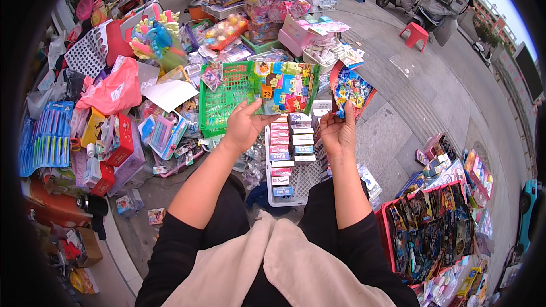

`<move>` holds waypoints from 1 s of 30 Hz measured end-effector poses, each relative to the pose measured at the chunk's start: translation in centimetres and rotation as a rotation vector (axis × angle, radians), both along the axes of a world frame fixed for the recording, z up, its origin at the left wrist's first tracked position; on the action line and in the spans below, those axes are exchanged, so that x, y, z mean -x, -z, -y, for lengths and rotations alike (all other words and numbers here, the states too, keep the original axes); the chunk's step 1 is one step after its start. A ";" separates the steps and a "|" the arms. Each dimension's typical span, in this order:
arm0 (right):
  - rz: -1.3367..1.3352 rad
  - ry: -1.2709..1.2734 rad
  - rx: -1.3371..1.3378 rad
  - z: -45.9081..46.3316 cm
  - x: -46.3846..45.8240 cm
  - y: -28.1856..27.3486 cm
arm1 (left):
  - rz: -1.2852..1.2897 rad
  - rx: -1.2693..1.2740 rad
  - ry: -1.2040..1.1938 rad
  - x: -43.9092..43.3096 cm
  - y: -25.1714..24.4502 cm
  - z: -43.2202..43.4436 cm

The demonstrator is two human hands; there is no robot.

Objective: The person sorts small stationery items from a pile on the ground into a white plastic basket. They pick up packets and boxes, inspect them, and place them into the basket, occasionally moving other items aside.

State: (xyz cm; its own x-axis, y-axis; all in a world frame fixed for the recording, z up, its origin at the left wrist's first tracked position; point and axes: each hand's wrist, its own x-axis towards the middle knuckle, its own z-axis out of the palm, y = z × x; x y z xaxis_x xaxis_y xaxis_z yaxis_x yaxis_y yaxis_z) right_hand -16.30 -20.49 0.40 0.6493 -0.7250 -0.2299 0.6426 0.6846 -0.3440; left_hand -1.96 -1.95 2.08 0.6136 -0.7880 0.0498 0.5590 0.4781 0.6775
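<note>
My left hand [246, 124] pinches the lower left edge of a shiny packet with colourful cartoon print [285, 87], holding it over the side of a green plastic basket [219, 94]. In my right hand [340, 133], between thumb and fingers, is a second, crumpled-looking packet in blue, yellow and red [350, 87]. Below and between my hands stands a white plastic basket [303, 185]. Small boxes [280, 140] in pink, white and blue stand in rows inside it. A small clear-wrapped item [212, 76] hangs at the green basket's left rim.
Piled goods crowd the left, with a pink plastic bag [113, 87] and blue carded pens [53, 136]. Pink boxes [294, 34] stand ahead. To the right, a red-rimmed box [426, 221] holds dark packets. A red stool [413, 36] and scooters [437, 4] stand farther off.
</note>
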 end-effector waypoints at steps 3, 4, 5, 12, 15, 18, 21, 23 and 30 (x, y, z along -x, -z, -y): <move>0.009 0.000 0.031 0.2 0.7 -0.2 | -0.052 0.020 0.028 -0.5 0.1 -0.4; 0.026 -0.010 0.056 0.1 0.8 -0.4 | -0.064 0.015 0.025 -0.5 0.1 -0.4; 0.030 -0.012 0.069 -0.1 0.9 -0.7 | -0.075 0.010 0.021 -0.5 0.1 -0.4; -0.010 -0.203 0.291 -4.5 0.0 -1.5 | 0.020 -0.049 -0.027 0.5 0.6 0.4; -0.100 -0.233 0.265 -6.3 -1.3 -0.7 | 0.101 -0.118 -0.055 1.4 1.2 1.1; -0.127 -0.239 0.252 -7.0 -1.9 0.2 | 0.096 -0.138 -0.045 2.1 1.6 1.6; -0.185 -0.223 0.243 -7.1 -2.2 0.8 | 0.065 -0.094 -0.061 2.3 1.7 1.8; -0.213 -0.216 0.244 -7.1 -2.2 1.0 | 0.062 -0.118 -0.086 2.5 1.8 1.7; -0.256 -0.196 0.253 -6.9 -2.3 1.2 | -0.003 -0.150 -0.079 2.9 0.9 1.5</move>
